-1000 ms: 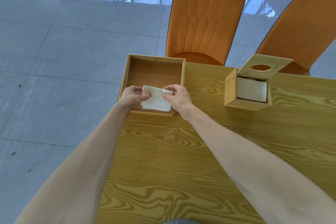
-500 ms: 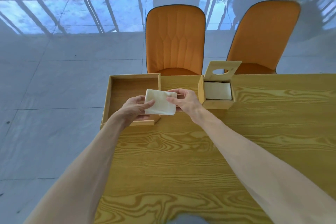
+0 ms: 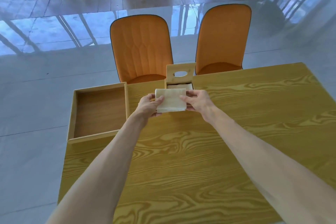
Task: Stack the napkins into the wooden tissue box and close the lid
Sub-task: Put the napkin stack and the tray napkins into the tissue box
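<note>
tray (image 3: 99, 133) left of tissue box (image 3: 165, 83), chairs (image 3: 141, 47) behind table (image 3: 181, 151)

1. A wooden table (image 3: 181, 169) with bold yellow-brown grain carries everything; its top fills the lower and right part of the view.
2. A shallow wooden tray (image 3: 72, 114) sits at the table's left edge, with its left side at or slightly past that edge.
3. A wooden tissue box (image 3: 165, 84) stands at the far edge, right of the tray and apart from it, its lid (image 3: 172, 71) raised upright, with an oval hole.
</note>
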